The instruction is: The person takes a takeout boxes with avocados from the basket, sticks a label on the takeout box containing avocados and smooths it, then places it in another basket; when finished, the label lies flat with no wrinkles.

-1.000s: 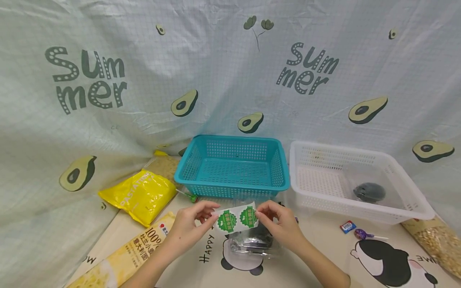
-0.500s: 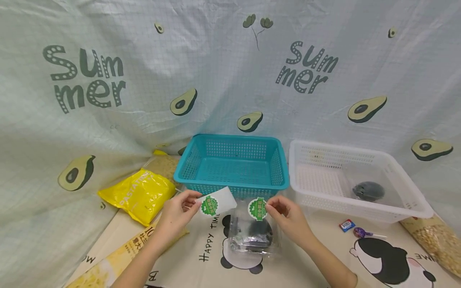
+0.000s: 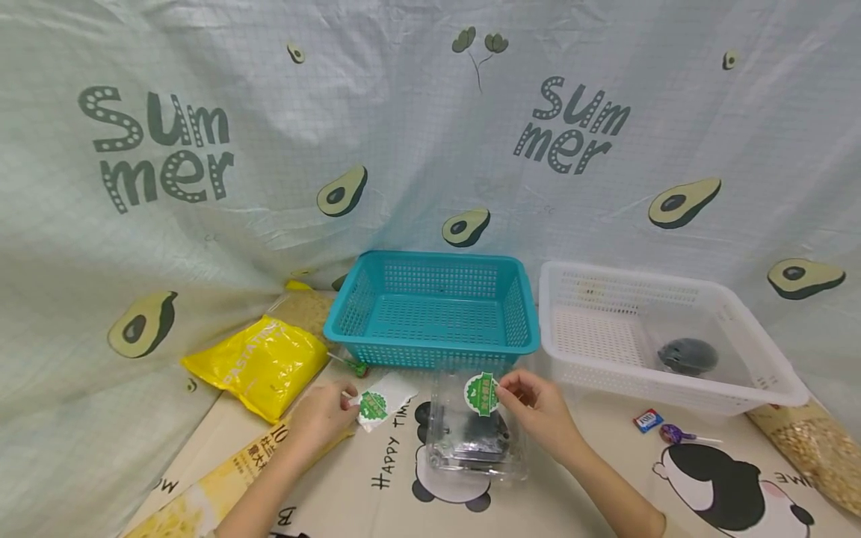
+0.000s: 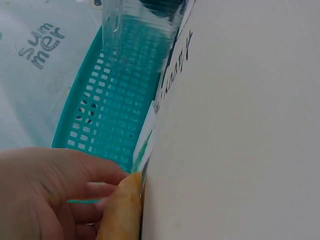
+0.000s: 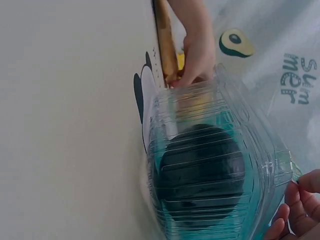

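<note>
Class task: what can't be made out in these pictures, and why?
Gripped end of sticker strip: head view, hidden by left hand.
Surface detail of dark item: right wrist view, obscured by ridged clear container.
Near end of cream bag: head view, cut off by bottom edge.
Print on lollipop: head view, too small.
</note>
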`<state>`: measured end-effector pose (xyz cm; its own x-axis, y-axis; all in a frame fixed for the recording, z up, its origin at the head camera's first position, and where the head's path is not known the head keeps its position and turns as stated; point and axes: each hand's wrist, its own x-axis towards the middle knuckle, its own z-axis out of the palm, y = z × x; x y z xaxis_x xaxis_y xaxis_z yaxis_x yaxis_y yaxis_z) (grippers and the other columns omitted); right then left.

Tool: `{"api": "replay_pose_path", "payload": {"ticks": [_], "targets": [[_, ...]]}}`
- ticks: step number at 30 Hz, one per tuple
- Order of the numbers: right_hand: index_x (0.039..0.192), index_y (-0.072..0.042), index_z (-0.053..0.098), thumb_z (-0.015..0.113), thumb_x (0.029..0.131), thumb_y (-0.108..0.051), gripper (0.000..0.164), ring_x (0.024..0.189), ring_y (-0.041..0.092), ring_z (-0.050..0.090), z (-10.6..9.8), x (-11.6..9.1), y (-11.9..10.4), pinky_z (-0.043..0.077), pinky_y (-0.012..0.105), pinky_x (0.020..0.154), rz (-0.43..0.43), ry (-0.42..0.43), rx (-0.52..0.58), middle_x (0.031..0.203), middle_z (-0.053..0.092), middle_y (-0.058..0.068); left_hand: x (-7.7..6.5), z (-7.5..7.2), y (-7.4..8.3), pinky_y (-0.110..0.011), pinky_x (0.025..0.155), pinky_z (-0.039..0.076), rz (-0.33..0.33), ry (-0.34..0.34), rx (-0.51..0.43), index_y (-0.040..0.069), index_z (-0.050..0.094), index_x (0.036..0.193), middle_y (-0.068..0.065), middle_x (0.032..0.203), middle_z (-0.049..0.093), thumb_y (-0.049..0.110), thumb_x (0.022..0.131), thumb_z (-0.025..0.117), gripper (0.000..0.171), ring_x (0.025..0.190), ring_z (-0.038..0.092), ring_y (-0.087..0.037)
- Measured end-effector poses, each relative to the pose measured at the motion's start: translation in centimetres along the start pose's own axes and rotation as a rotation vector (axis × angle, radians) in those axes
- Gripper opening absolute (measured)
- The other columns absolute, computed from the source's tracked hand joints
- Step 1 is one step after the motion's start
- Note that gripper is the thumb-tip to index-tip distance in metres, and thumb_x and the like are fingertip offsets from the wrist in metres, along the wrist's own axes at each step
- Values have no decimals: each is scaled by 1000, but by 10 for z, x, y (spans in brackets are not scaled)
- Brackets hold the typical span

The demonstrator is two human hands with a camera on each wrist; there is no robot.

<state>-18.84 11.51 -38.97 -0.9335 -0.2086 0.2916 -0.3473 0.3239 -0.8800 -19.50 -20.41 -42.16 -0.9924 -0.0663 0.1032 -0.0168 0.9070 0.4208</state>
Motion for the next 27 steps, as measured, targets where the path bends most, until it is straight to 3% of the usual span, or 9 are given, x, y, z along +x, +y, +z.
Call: {"api": "replay_pose_path", "payload": {"ticks": [4,9,13,18,22,27], "targets": [[81,-1,58,61,83,-8,8,61,8,48,-1,-3,-15,41,20,54,13,-7,-25,72,56,4,-3,4,5,-36,62,39,50,-14,88,10,64,84,2,66,57,17,71,66,15,60,48,-16],[81,0,59,61,82,-5,6,61,7,49,-2,-2,-21,43,20,55,12,-13,-49,72,58,7,-7,1,20,-42,69,38,119,72,123,11,65,82,-6,82,60,19,70,67,15,77,53,-24],[83,-5,60,62,82,-9,4,59,6,49,-3,2,-6,43,21,53,-23,-22,-50,72,60,5,-11,-10,51,-41,79,41,254,123,28,14,68,86,-6,98,61,23,74,67,15,94,52,-25],[82,-12,61,65,80,-15,6,59,6,51,-1,4,5,42,20,51,-88,-28,-93,69,61,-2,-19,-18,98,-36,82,44,398,59,-130,17,66,99,1,103,62,29,80,63,23,99,50,-18],[81,-15,60,66,79,-16,6,59,5,50,2,4,5,40,20,50,-145,-23,-138,67,60,-7,-20,-12,123,-32,77,46,452,7,-200,17,61,110,5,101,64,33,84,58,30,95,53,-13],[80,-16,60,65,80,-17,5,57,4,47,3,4,5,39,20,50,-143,-35,-165,66,58,-9,-15,-3,135,-28,69,45,478,1,-262,19,63,102,6,90,63,29,83,60,21,87,54,-12]]}}
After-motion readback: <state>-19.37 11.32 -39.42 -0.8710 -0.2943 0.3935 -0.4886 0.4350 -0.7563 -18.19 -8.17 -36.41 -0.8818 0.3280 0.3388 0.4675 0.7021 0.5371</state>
